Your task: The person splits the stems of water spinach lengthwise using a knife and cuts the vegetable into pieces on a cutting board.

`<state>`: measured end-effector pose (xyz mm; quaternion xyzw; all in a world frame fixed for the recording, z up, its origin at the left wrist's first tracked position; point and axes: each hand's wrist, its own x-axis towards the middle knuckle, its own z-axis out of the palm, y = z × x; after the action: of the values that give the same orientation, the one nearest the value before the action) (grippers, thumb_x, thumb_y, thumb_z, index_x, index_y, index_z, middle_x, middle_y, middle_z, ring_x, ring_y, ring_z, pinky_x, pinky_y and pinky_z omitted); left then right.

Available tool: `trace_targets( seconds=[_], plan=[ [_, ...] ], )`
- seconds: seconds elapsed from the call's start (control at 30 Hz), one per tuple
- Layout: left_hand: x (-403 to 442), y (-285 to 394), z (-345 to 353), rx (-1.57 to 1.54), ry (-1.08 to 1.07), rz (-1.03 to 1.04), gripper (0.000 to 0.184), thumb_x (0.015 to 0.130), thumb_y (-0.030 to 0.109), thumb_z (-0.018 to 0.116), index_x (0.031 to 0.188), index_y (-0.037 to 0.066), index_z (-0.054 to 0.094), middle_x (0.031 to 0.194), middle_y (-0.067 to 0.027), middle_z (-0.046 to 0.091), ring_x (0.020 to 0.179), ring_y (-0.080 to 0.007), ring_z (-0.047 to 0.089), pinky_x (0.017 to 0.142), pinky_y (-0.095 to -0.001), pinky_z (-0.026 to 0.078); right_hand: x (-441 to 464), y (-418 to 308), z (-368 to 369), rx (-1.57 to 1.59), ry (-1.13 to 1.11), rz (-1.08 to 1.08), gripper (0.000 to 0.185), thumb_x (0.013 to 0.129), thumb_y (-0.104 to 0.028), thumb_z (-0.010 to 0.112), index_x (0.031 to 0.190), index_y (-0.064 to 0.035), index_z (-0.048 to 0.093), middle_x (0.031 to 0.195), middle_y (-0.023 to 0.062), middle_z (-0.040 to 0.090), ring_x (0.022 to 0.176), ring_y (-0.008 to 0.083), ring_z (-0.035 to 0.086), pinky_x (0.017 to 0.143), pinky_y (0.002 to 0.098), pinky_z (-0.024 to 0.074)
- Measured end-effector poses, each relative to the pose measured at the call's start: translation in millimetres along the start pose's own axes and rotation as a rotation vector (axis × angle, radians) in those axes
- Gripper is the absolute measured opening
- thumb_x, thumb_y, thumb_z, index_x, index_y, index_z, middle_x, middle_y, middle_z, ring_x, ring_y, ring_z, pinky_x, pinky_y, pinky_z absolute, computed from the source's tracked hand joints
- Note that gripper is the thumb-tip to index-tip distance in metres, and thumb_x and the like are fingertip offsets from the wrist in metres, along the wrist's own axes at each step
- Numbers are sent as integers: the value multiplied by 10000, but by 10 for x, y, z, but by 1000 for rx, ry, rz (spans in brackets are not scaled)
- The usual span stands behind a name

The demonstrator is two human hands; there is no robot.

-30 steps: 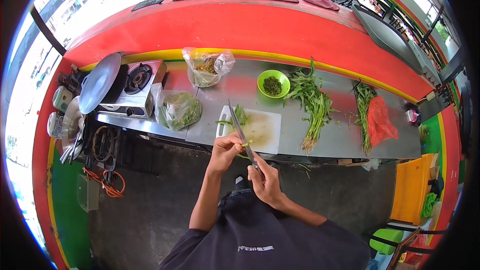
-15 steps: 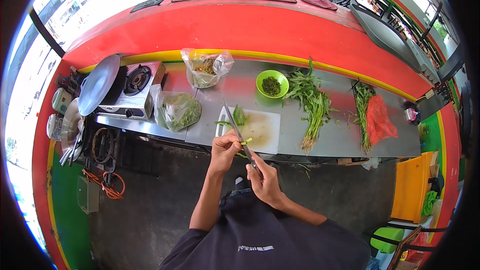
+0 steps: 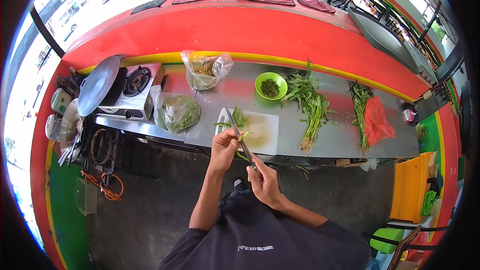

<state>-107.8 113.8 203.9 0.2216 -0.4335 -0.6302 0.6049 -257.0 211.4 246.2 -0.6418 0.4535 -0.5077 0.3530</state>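
Note:
A thin green stem (image 3: pixel 243 137) is pinched in my left hand (image 3: pixel 224 149), in front of a white cutting board (image 3: pixel 267 132). My right hand (image 3: pixel 265 181) is wrapped round the handle of a knife (image 3: pixel 234 125), whose long blade points up and to the left, against the stem. Green leaves (image 3: pixel 238 118) lie on the left part of the board. Behind it stands a green bowl (image 3: pixel 284 88) with dark chopped pieces inside. To the right lies a bunch of leafy greens (image 3: pixel 312 112) with roots toward me.
A gas stove (image 3: pixel 127 112) and a large wok lid (image 3: pixel 100 85) are at the left. Two clear bags, one of greens (image 3: pixel 180 112) and one of mixed food (image 3: pixel 206 68), stand beside them. At the right, more greens (image 3: pixel 361 115) lie by a red plastic bag (image 3: pixel 378 122).
The green stem has tilted more upright between my left fingers. Both hands keep nearly the same place and hold. The view has shifted slightly.

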Motion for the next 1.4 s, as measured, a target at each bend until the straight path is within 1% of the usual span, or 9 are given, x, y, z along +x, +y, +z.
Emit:
trace_targets(
  seconds=[0.1, 0.27, 0.4, 0.77, 0.93, 1.13, 1.2, 1.27, 1.4],
  plan=[
    [-7, -50, -28, -48, -43, 26, 215, 953, 254, 714, 1016, 54, 667, 916, -27, 606, 850, -127, 531, 744, -269, 421, -25, 13, -23, -18, -21, 45, 441, 1008, -109, 597, 1429, 1, 522, 711, 63, 585, 540, 81, 472, 508, 265, 403],
    [-61, -30, -29, -22, -126, 16, 141, 927, 183, 746, 972, 52, 717, 976, -35, 643, 851, -113, 566, 736, -254, 443, -9, 34, -10, -2, -2, 28, 444, 1010, -114, 596, 1433, -3, 520, 701, 67, 587, 540, 85, 493, 510, 263, 412],
    [-74, 29, 27, -13, -143, 3, 111, 906, 150, 765, 927, 43, 740, 973, -38, 647, 841, -113, 570, 728, -250, 446, 65, -18, -6, 21, 16, 15, 441, 1014, -122, 592, 1433, -4, 521, 716, 77, 599, 544, 94, 510, 515, 265, 422],
    [-48, -15, -2, -73, -83, 23, 143, 900, 182, 776, 915, 43, 746, 873, -15, 601, 780, -116, 505, 678, -267, 384, 132, -22, 31, -10, 0, -9, 440, 1008, -115, 594, 1422, 15, 523, 747, 103, 611, 553, 113, 504, 528, 277, 428],
    [0, -31, -23, -93, -85, 18, 152, 901, 201, 771, 890, 56, 728, 850, -1, 575, 799, -134, 483, 695, -279, 370, 152, -36, 27, -14, 5, -17, 431, 1003, -102, 596, 1411, 23, 531, 744, 115, 604, 545, 122, 475, 525, 289, 419],
    [132, 1, -72, -100, -99, 42, 191, 897, 249, 772, 871, 70, 712, 804, 14, 515, 795, -151, 450, 705, -292, 350, 148, -5, 17, -44, -36, -9, 433, 995, -90, 603, 1406, 27, 533, 810, 144, 634, 545, 139, 469, 530, 292, 421],
    [163, -14, -118, -87, -104, 37, 197, 896, 258, 773, 871, 72, 714, 797, 14, 506, 791, -150, 447, 702, -293, 350, 159, 13, 17, -46, -25, -27, 430, 993, -84, 605, 1402, 29, 535, 867, 158, 663, 550, 143, 475, 536, 294, 426],
    [202, -67, -190, -153, -139, 66, 114, 899, 148, 776, 905, 46, 725, 940, -29, 622, 861, -130, 539, 743, -279, 421, 176, 7, 22, -52, -20, -44, 428, 992, -82, 605, 1399, 29, 537, 882, 162, 670, 551, 143, 474, 539, 295, 429],
    [286, 2, -233, -162, -159, 77, 129, 897, 163, 779, 884, 49, 720, 925, -28, 618, 855, -131, 532, 733, -282, 402, 178, 28, 33, -53, -35, -40, 421, 991, -76, 605, 1394, 29, 542, 926, 176, 686, 555, 142, 477, 544, 295, 436]
  ],
)
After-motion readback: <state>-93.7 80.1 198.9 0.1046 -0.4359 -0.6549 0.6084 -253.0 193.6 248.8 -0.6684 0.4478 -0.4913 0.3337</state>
